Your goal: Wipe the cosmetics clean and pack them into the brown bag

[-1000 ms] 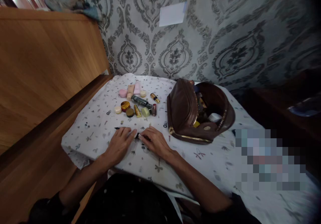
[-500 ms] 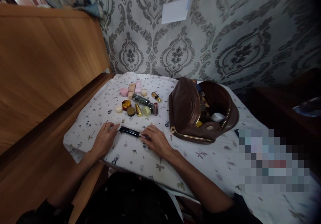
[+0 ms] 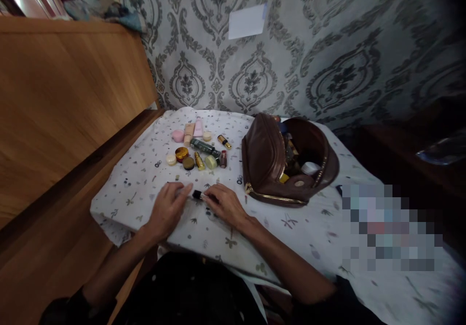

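A short stretch of a glossy black cosmetic tube (image 3: 197,195) shows between my two hands, just above the cloth near the table's front edge. My right hand (image 3: 226,206) pinches its right end with thumb and fingers. Closed around the left part, my left hand (image 3: 168,212) hides the rest of the tube; a pale, blurred patch shows between thumb and forefinger. Beyond the hands lie a gold-lidded jar (image 3: 182,154), a dark-lidded jar (image 3: 188,163), a small gold bottle (image 3: 199,161), a pale green jar (image 3: 211,162) and a dark green bottle (image 3: 204,146).
To the right stands a brown cosmetic bag (image 3: 264,157), unzipped, with various items inside. Pink and beige tubes (image 3: 189,133) lie at the back. A wooden cabinet (image 3: 73,82) borders the left side. A pixelated patch (image 3: 389,228) covers something at right.
My left hand has moved right, nearer my right hand, and less of the black tube shows. The right hand keeps its place. The view has shifted slightly.
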{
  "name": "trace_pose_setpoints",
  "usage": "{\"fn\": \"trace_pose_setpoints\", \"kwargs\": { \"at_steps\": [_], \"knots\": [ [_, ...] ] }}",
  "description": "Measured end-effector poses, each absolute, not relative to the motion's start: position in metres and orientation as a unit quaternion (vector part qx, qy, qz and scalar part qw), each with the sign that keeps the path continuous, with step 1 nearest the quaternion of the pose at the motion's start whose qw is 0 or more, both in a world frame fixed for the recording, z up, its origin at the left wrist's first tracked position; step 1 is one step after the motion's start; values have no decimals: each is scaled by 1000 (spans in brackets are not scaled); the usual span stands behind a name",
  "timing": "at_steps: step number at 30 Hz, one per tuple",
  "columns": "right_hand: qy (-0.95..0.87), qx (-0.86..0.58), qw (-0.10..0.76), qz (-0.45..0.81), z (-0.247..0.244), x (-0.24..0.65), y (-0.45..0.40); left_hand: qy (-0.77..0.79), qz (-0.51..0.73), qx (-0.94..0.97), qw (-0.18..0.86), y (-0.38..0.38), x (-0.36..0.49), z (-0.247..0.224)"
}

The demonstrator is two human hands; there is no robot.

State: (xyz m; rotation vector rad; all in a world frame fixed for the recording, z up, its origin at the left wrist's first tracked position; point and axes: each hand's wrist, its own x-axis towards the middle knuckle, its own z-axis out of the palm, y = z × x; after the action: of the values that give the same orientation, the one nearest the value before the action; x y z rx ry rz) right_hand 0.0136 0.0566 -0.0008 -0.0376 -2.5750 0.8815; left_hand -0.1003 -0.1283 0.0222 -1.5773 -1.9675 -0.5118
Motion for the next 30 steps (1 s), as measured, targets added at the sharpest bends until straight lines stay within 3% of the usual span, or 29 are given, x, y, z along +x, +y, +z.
{"fn": "trace_pose_setpoints", "kwargs": {
  "at_steps": [5, 11, 20, 30],
  "knots": [
    [-936, -10, 212, 282, 0, 15, 59, -722, -143, -635, 233, -111, -76, 9],
    [-932, -16, 208, 296, -1, 15, 60, -781, -127, -581, 193, -122, -108, 8],
    [-926, -26, 221, 303, 3, 15, 57, -811, -178, -525, 184, -145, -145, 3],
    [-930, -11, 225, 290, 6, 16, 56, -835, -89, -514, 175, -140, -141, 13]
  ]
}}
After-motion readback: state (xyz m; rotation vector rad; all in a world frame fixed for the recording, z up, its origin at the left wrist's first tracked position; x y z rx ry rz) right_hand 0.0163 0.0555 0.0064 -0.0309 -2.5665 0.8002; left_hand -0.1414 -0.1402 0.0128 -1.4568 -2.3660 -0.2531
